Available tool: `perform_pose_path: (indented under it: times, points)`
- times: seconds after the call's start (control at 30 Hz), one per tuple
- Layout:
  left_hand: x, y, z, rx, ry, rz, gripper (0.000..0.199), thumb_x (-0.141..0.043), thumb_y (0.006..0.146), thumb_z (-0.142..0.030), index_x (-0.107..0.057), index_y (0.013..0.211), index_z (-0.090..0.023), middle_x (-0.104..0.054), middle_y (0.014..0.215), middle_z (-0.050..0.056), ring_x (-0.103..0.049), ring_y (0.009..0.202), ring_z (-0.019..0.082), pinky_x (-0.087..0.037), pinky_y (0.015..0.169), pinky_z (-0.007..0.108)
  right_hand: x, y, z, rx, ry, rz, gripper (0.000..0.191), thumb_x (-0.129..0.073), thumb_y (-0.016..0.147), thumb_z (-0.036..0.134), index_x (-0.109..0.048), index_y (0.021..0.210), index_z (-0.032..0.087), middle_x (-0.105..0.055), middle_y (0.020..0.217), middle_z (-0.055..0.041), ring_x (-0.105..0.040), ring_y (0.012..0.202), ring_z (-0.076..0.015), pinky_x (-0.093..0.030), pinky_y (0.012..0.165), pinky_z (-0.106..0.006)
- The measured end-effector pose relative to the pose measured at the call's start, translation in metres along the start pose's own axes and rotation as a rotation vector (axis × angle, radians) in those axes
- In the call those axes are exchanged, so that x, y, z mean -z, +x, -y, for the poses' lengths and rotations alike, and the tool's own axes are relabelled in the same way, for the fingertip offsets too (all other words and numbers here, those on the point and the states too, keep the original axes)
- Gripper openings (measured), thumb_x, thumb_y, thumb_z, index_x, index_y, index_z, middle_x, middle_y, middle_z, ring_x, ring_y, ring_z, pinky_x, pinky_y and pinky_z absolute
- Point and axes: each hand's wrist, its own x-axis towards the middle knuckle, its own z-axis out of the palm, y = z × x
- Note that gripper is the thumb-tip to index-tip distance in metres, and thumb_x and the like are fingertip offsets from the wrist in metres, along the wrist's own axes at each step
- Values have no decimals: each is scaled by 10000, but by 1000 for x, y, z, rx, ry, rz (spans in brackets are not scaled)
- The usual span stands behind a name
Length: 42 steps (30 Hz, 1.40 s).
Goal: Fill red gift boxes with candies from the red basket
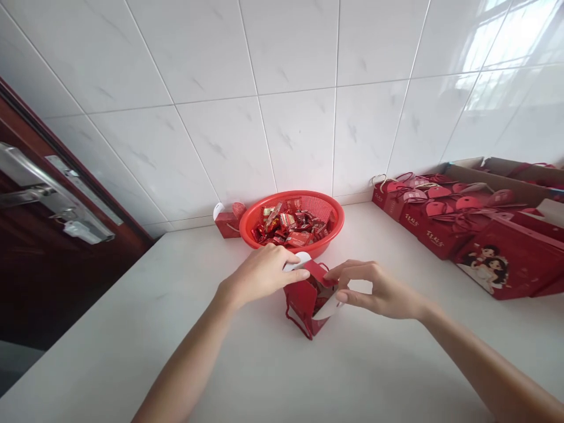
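Note:
A small red candy box (300, 302) stands on the white counter in front of me, its top flaps raised and its inside partly visible. My left hand (267, 274) grips the flap at its left back, with the thumb over the edge. My right hand (378, 289) is at the right side, thumb on a white-faced flap (329, 306) and fingertips at the red back flap. A red cord (298, 320) hangs down the box's front left. Just behind it sits a red plastic basket (335, 220) with many wrapped candies (296, 226).
Another red box (227, 222) stands against the tiled wall, left of the basket. Rows of red boxes (434, 232) with heart-shaped tags fill the right side, beside a cardboard carton (467, 170). A dark wooden door (39, 258) with a metal handle is at the left.

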Motion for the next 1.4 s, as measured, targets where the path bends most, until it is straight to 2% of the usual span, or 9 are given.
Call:
perform_pose_path:
  times: [0.23,0.47,0.57,0.73,0.87,0.93,1.17,1.27,1.4]
  points:
    - [-23,10,-17,12,300,-55,164,-634,897,-352,-668,960,-205,-652,949,56,-647,852,220,-418,668,269,-18,-4,-11,25,41,-95,352,-569,952,518,-652,844,193,-712,905,-89,-639,876,-199,-544,819,-365]
    - [-34,13,-17,7,311,-5,485,-675,869,-259,-477,1307,-194,-616,1140,101,-657,973,274,-473,731,333,-27,-8,-20,-31,84,-265,240,-609,938,423,-653,1065,223,-725,1052,-85,-681,974,-228,-551,893,-393]
    - [-34,14,-15,15,247,-23,447,-695,838,-241,-489,1232,-188,-629,1151,92,-653,993,266,-469,744,329,-39,-5,-24,-29,64,-341,223,-629,926,405,-643,1067,232,-716,1072,-81,-674,978,-231,-559,900,-405]
    - [-31,15,-9,7,165,-34,82,-610,863,-267,-585,898,-197,-619,969,37,-624,811,198,-415,638,294,-54,-3,-29,-92,55,-385,225,-616,935,374,-607,1114,238,-699,1103,-74,-661,993,-224,-559,917,-416]
    - [-24,13,-7,0,50,-3,396,-423,986,-473,-617,787,-191,-596,915,38,-613,802,188,-428,693,305,-58,-3,-33,-95,70,-392,212,-601,939,371,-602,1109,244,-696,1112,-70,-659,987,-220,-564,910,-413]
    - [-21,11,-7,14,24,53,452,-377,996,-506,-643,801,-195,-603,933,45,-615,846,200,-432,716,310,-60,-3,-34,-99,66,-397,219,-598,937,386,-598,1105,246,-697,1105,-71,-662,977,-221,-567,898,-410]
    - [-22,9,-4,71,22,158,262,-642,845,-467,-627,966,-236,-640,1044,27,-613,944,226,-420,704,291,-54,-2,-41,-273,78,-428,362,-534,929,535,-577,1144,247,-669,1185,-94,-678,933,-229,-581,786,-388]
    - [-23,12,-3,38,-2,173,249,-642,853,-442,-642,989,-233,-646,1087,30,-617,964,225,-427,724,293,-48,-1,-51,-360,100,-417,372,-519,908,501,-570,1169,241,-662,1234,-100,-676,832,-203,-573,729,-376]
    - [-24,16,-3,-54,-41,198,229,-632,870,-381,-663,1034,-223,-652,1158,35,-619,1025,228,-443,802,305,-43,3,-63,-429,89,-355,401,-563,830,444,-609,1167,231,-680,1215,-94,-652,833,-206,-550,807,-415]
